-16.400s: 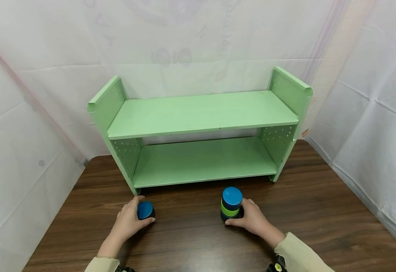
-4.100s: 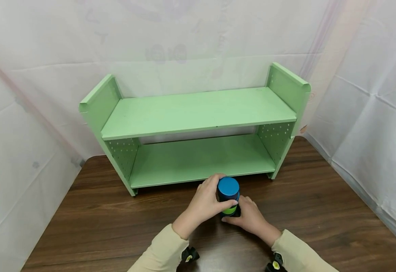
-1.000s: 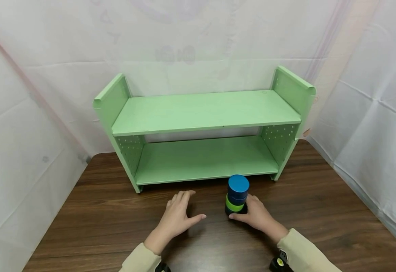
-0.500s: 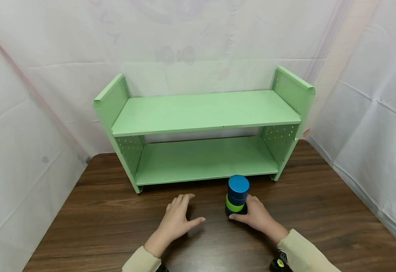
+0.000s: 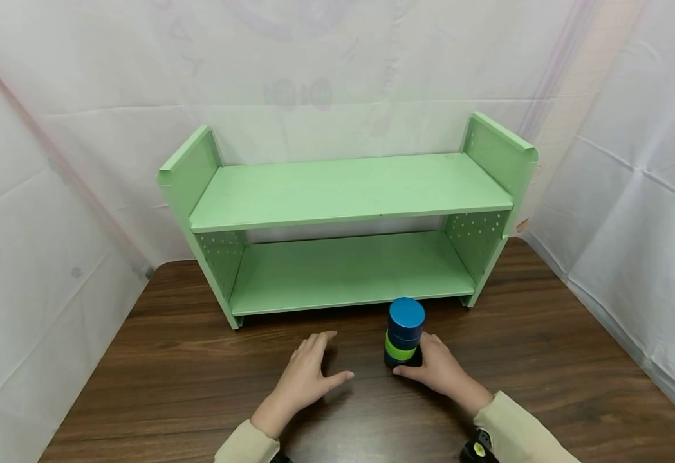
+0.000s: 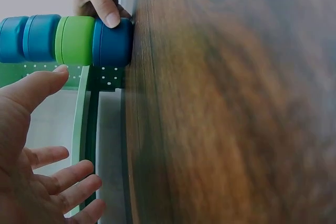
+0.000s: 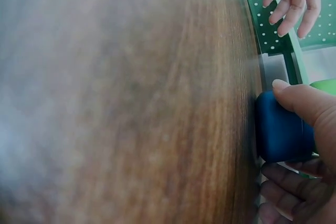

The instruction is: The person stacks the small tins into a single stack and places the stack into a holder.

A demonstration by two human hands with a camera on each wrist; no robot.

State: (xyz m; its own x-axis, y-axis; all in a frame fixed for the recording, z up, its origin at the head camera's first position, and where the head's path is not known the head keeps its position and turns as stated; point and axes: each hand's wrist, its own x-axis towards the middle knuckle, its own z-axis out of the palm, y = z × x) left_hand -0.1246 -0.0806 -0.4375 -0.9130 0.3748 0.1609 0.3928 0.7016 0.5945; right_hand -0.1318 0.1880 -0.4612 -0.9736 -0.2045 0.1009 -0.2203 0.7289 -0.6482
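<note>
An upright stack of small round tins [image 5: 405, 325] stands on the table in front of the shelf, right of the middle. In the left wrist view a green tin [image 6: 75, 40] sits directly above the bottom blue tin [image 6: 113, 45], with blue tins [image 6: 41, 38] above the green. My right hand [image 5: 438, 368] holds the bottom tin, thumb on the near side and fingers behind, as the right wrist view shows. To the left of the stack, my left hand [image 5: 304, 378] is apart from it, fingers spread and nothing in it.
A pale green two-tier shelf [image 5: 349, 190] stands behind the hands on the dark wood table [image 5: 157, 379]; its lower board [image 5: 349, 273] lies just beyond the stack. White sheets [image 5: 337, 71] hang at the back and both sides.
Earlier my left hand gripped a separate blue tin at the left, then held one atop the stack. It has since let go and drawn back left; the stack is taller. My right hand stayed.
</note>
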